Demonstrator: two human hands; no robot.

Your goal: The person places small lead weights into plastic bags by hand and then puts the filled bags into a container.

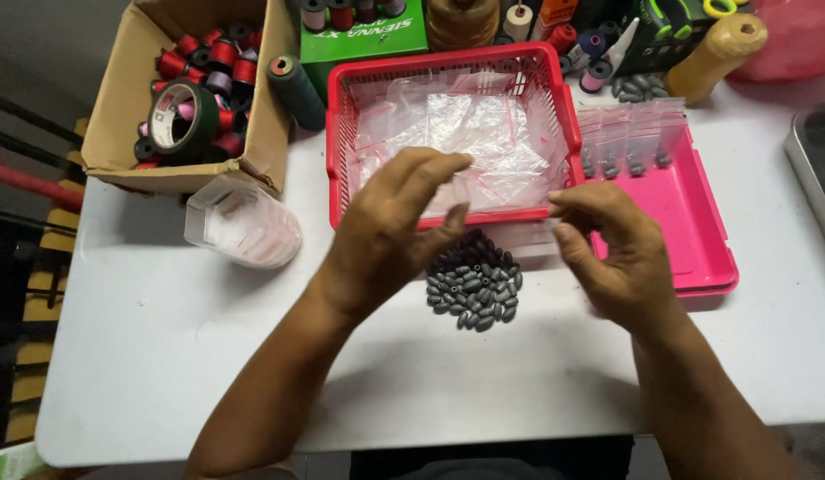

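Both hands hover above the white counter, holding a small clear plastic bag stretched between them. The left hand has its grip pinched on the bag's left edge, thumb and forefinger closed on the film with the other fingers fanned upward. The right hand grasps the bag's right end between thumb and fingertips, the remaining fingers curled. The bag itself is nearly see-through, so its outline is hard to trace against what lies behind.

Directly below the bag, at 6 o'clock from it, sits a heap of small dark grey oval weights on the counter — loose, piled between the two wrists. At 12 o'clock from the hands stands a red mesh basket filled with more clear bags. At 3 o'clock lies a pink tray; along its far edge rests a row of small filled bags, each with a few weights inside.

At 10 o'clock an open cardboard box holds thread spools and a tape roll — just beside it a clear plastic cup lies tipped on its side.
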